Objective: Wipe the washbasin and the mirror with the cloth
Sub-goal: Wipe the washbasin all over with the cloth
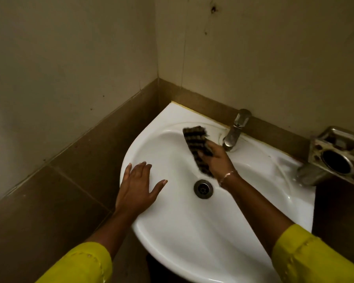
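a white corner washbasin [192,231] fills the centre and lower middle of the frame, set where two tiled walls meet. the right hand [217,160], just right of centre, grips a dark checked cloth [197,148] and presses it against the inner back slope of the bowl, just left of the metal tap [234,131] and above the drain [203,189]. the left hand [139,184], left of centre, lies flat and released, fingers spread on the basin's left rim. a worn metal soap holder [335,154] sits on the wall at the right edge. yellow sleeves [307,256] show at the bottom corners.
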